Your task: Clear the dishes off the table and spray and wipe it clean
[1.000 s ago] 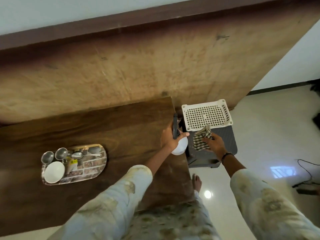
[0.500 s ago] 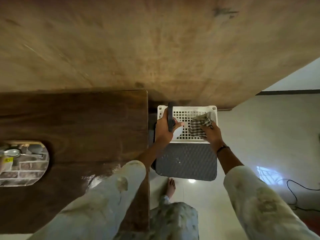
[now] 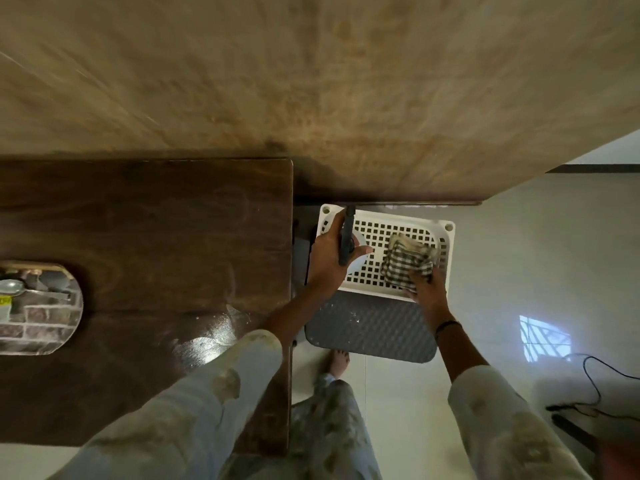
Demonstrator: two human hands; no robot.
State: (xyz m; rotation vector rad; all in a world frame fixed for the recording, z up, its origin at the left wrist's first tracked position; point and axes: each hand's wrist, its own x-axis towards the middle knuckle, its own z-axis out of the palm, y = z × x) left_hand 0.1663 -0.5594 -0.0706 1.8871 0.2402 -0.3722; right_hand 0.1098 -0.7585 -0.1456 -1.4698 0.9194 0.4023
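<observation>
My left hand (image 3: 330, 256) grips a white spray bottle (image 3: 357, 259) with a black trigger head, held over the left side of a white perforated basket (image 3: 446, 251). My right hand (image 3: 424, 287) holds a folded checked cloth (image 3: 407, 261) that rests inside the same basket, at its right side. The basket stands on a grey stool (image 3: 370, 327) just right of the dark wooden table (image 3: 156, 237). At the table's left edge a brick-patterned tray (image 3: 48, 320) carries a steel spoon (image 3: 14, 287) and other dishes, mostly cut off by the frame.
A wooden wall panel (image 3: 311, 81) rises behind table and stool. A wet shiny patch (image 3: 204, 344) lies on the table near my left sleeve. My bare foot (image 3: 337, 362) stands on the pale floor, and a black cable (image 3: 595, 379) trails at the right.
The view has swung right and down, pushing the tray toward the left edge. Both hands moved from beside the table's corner to over the white basket, carrying the bottle and the cloth.
</observation>
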